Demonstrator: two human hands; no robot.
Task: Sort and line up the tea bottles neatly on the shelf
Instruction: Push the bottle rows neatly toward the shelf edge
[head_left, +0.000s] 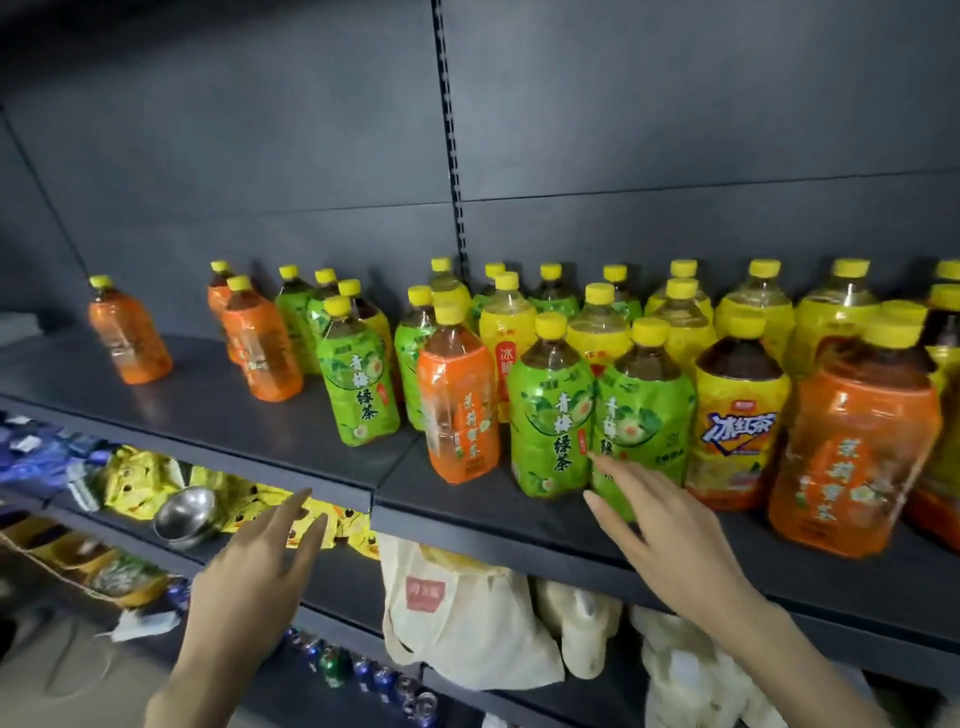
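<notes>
Ranged upright along the dark shelf (260, 431): yellow-capped tea bottles (506, 332), colours mixed. Near the left end, apart: lone orange bottle (131, 338). Along the front edge: green bottle (361, 384), front orange bottle (460, 410), green pair (550, 421) touching, yellow iced-tea bottle (737, 415), right orange bottle (852, 447). Behind, mostly yellow.

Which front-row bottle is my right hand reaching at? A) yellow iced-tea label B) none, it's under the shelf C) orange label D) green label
D: the right hand spreads straight fingers across the base of the green-label tea bottle.
</notes>
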